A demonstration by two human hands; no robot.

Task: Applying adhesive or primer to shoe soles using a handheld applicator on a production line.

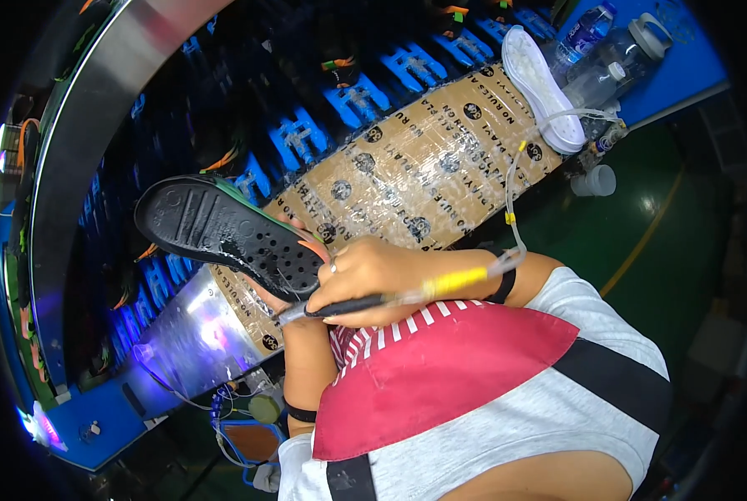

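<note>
A black shoe sole [232, 230] with round holes at one end and green and orange along its edge lies tilted across my left hand [267, 294]. That hand is closed on its holed end from beneath; a few fingertips show past the far edge, and the rest is hidden. My right hand [363, 271], with a ring on one finger, grips a black-handled brush [353, 306]. The brush tip is beside my left wrist, close to the sole's near end. A clear tube [511, 188] with yellow tape runs from the brush's rear over my right forearm.
Printed cardboard [390, 179] covers the bench. Farther off stands a row of blue holders [357, 100] beside a curved metal rail [77, 108]. At the right are a white sole-shaped tray [545, 96], a blue-labelled bottle [586, 33], a clear jug [641, 46] and a small cup [595, 181].
</note>
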